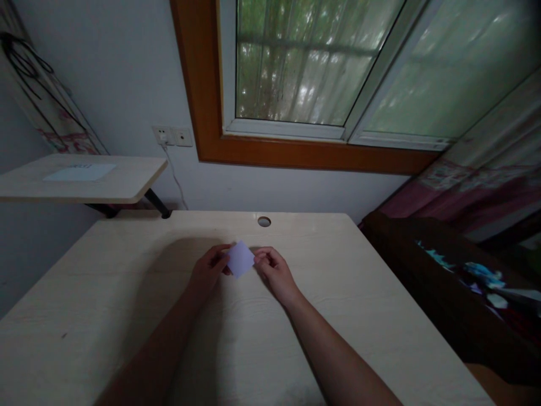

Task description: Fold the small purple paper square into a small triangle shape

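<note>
A small pale purple square of paper (240, 260) is held up over the desk, turned so that it looks like a diamond. My left hand (211, 266) pinches its left corner between thumb and fingers. At the opposite corner, my right hand (274, 269) grips the paper with its fingertips. Whether the paper has folded layers is too small to tell. Both forearms reach in from the bottom over the light wooden desk (338, 299).
A raised shelf (146, 172) with a paper sheet (80, 172) stands at the back left. The desk has a round cable hole (264, 221) near its back edge. Behind are a wall socket (163, 135) and a window (304, 67). Dark furniture (422, 237) stands at the right.
</note>
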Motion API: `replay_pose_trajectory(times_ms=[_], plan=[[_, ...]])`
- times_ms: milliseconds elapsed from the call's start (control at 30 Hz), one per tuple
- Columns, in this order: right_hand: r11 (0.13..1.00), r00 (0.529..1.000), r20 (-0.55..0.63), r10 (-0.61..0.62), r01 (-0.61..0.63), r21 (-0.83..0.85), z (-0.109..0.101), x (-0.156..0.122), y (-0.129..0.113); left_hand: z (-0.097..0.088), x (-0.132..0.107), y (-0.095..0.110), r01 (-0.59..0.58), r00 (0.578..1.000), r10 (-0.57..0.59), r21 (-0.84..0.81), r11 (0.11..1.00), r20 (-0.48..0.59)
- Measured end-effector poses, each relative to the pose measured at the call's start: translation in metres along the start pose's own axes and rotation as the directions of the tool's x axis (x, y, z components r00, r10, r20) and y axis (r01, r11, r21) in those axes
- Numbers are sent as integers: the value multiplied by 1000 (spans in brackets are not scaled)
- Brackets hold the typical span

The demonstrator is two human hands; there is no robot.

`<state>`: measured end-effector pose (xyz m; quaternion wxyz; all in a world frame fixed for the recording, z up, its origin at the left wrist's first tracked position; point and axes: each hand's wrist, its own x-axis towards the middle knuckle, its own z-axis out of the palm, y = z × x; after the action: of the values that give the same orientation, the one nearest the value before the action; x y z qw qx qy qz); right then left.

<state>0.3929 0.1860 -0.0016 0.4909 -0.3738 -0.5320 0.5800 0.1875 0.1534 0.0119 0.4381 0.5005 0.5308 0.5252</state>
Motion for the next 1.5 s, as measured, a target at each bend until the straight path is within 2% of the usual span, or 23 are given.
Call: replay_pose_trajectory(times_ms=[233, 467, 700, 900, 1100, 1500], plan=[[999, 998, -57, 22, -20, 33, 0, 0, 3, -2, -1, -5, 12, 999, -12, 20, 1000, 32], [1000, 997, -82, -4, 4, -5, 0, 0, 2, -1, -2, -5, -1, 999, 3, -49, 999, 43], [1000, 997, -82, -7, 6, -12, 1, -2, -3, -1, 0, -7, -12, 1000, 13, -21, 1000, 16], [995, 995, -29, -97, 97, -22, 2, -3, -3, -1, 0, -5, -1, 1000, 2, -44, 999, 5], [992, 993, 46, -112, 114, -53, 3, -3, -5, -1, 0, -8, 0, 1000, 2, -58, 998, 25], [983, 987, 55, -149, 154, -95, 3, -4, -5, -3, 0, -13, -104, 991, 106, -21, 994, 79]])
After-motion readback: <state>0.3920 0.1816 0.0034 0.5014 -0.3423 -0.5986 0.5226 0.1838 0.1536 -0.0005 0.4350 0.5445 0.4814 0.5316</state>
